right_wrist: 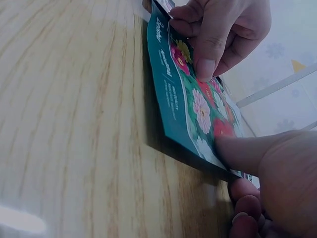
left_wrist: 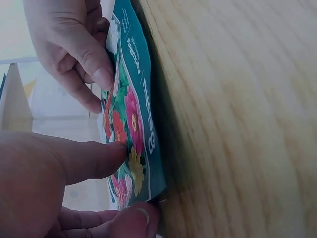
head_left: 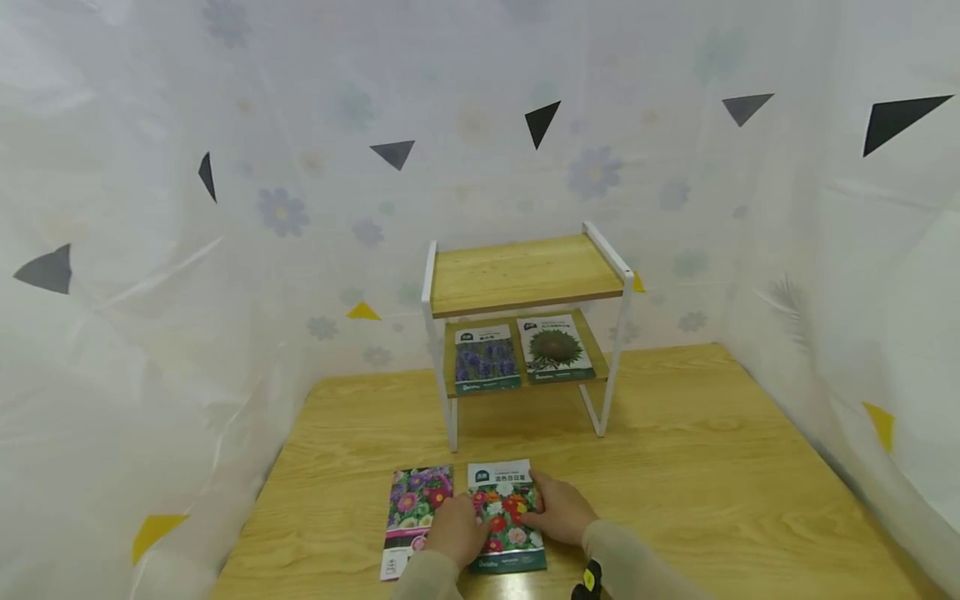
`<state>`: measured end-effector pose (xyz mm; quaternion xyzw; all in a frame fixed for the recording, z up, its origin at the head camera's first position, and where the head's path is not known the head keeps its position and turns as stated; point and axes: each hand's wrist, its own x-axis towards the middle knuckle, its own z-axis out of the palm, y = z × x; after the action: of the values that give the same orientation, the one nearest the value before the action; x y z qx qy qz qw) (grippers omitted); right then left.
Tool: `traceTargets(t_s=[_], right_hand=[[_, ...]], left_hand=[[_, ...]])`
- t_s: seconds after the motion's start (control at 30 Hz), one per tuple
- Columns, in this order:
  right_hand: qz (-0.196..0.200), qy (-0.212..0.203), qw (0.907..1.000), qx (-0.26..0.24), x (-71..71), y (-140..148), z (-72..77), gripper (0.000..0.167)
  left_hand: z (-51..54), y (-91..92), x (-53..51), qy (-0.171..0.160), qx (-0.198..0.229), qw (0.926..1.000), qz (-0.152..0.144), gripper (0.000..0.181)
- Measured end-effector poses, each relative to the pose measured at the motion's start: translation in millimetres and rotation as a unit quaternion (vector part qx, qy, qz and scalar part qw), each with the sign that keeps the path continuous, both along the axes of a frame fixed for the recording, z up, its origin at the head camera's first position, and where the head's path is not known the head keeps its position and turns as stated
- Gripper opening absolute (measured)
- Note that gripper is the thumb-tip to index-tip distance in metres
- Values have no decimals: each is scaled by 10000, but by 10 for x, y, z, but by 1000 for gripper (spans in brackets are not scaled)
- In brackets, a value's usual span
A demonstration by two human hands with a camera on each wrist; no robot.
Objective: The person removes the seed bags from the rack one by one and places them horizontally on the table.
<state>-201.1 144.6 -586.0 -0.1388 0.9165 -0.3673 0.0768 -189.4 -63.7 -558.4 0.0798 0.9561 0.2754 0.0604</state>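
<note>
The left hand (head_left: 456,530) and its sleeve (head_left: 426,580) cover the lower right corner of the pink-banded packet (head_left: 408,500), and that hand also hides some of the left edge of the mixed-flower packet (head_left: 504,500). The right hand (head_left: 564,510) blocks part of its right edge. From the head view, I find its smallest print too tiny to read. Below, a black-and-yellow thing (head_left: 589,580) is cut off, unidentifiable, and the table's (head_left: 750,500) near edge lies out of frame.
</note>
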Motion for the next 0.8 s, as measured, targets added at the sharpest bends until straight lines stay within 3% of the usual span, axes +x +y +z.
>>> traceTargets(t_s=[0.27,0.5,0.8], right_hand=[[-31,-28,10000,-62,-20,-45,11,81],[-144,211,9996,138,7,-49,-3,80],[-30,232,9997,-26,-16,-39,-8,83]], left_hand=[[-26,-33,-15,100,-83,9999,49,34],[8,-12,32,-74,79,9997,227,32],[-36,-33,42,251,147,9994,211,35]])
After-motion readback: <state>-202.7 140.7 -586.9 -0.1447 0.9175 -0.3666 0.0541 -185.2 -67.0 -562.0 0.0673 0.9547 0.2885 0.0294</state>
